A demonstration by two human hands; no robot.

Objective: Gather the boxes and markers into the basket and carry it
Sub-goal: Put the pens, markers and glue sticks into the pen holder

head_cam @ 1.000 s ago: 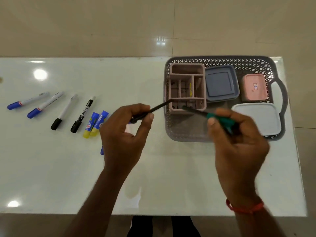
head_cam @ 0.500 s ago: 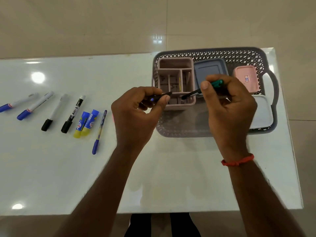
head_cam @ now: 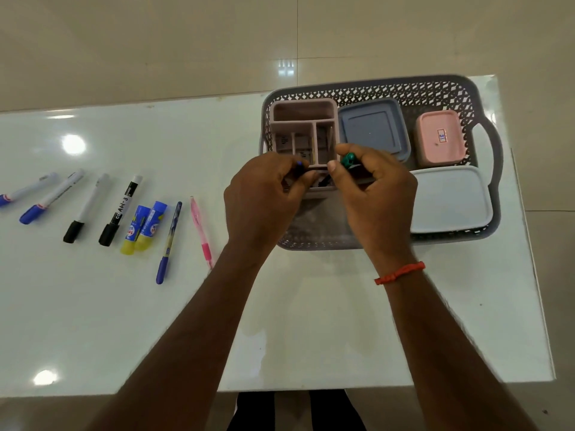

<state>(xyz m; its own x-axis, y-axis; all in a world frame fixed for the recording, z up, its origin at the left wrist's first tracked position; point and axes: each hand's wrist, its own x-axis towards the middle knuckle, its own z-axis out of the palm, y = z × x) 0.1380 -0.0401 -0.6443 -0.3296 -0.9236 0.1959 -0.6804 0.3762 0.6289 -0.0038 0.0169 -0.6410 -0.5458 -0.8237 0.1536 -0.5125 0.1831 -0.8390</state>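
A grey lattice basket (head_cam: 485, 141) sits at the table's right. Inside stand a pink divided organizer (head_cam: 303, 119), a blue-grey lidded box (head_cam: 371, 129), a pink box (head_cam: 440, 138) and a white lidded box (head_cam: 451, 200). My left hand (head_cam: 261, 197) grips a dark pen with a blue end (head_cam: 299, 164) over the organizer's near edge. My right hand (head_cam: 376, 188) holds a green-capped pen (head_cam: 349, 159), its tip pointing down at the organizer's front compartments. On the table at left lie several markers (head_cam: 119, 209), two glue sticks (head_cam: 144, 227), a blue pen (head_cam: 168, 244) and a pink pen (head_cam: 200, 228).
The white glossy table (head_cam: 311, 321) ends just right of the basket and at my body. Beige floor tiles surround it. A red thread band (head_cam: 399, 272) circles my right wrist. The basket's handle (head_cam: 493, 157) faces right.
Both hands have moved forward and together over the organizer, tilting their pens more upright. The pink pen on the table, hidden before by my left hand, now shows.
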